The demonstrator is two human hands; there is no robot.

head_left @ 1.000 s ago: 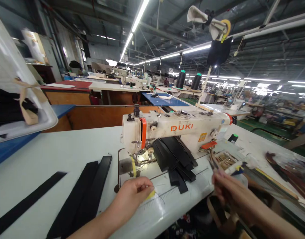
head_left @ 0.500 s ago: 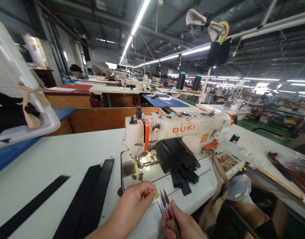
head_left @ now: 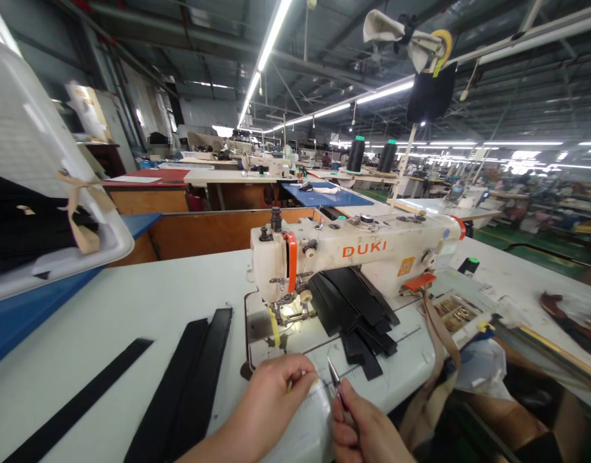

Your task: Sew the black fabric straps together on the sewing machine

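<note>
My left hand (head_left: 272, 400), thumb and fingertips pinched together, hovers over the front of the pale worktable (head_left: 107, 308). What it pinches is too small to make out. Just to its right, my right hand (head_left: 367, 424) grips a pair of thread snips (head_left: 334, 374), the pointed blades up and close together near the left fingertips. Behind both hands stands a white sewing machine (head_left: 319, 249) with its lamp lit at the needle. A pile of black strips (head_left: 353, 299) lies under the machine's arm.
More black strips (head_left: 191, 379) and a single long black strip (head_left: 83, 399) lie on the left of the table. A white plastic bin (head_left: 114, 241) stands far left. At right are a tray of metal fittings (head_left: 456, 314) and a hanging beige strap (head_left: 437, 347).
The snips' blades have come together from slightly apart. My hands stay close to each other, and the whole view has shifted a little, so everything appears further right.
</note>
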